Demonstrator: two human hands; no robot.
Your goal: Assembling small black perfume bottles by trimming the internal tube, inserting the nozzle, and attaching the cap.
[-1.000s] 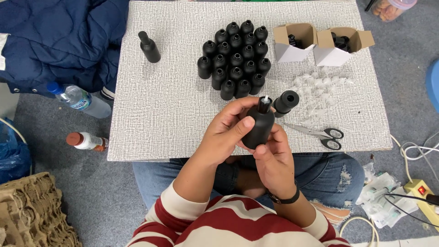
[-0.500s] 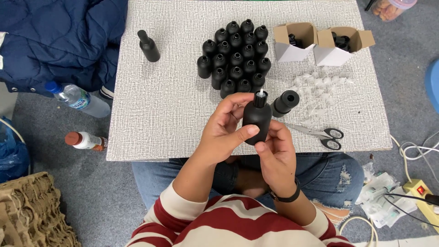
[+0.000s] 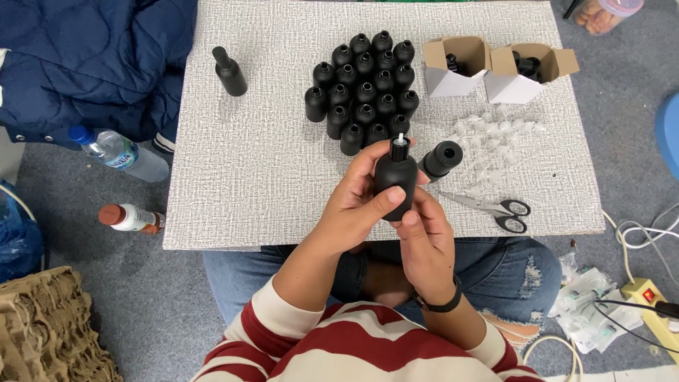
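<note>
Grey textured counter (image 3: 269, 163) carries a cluster of black bottles (image 3: 364, 88) just beyond the hands. Left hand (image 3: 357, 205) wraps one black bottle (image 3: 395, 177) upright; right hand (image 3: 424, 237) pinches its base. It looks light, rigid, matte, best gripped around the body.

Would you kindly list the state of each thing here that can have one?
Held black bottle: upright, uncapped, gripped by left hand and right hand.
Cluster of bottles: standing, uncapped.
Lone bottle: capped.
Two boxes: flaps open.
Scissors: lying closed.
</note>
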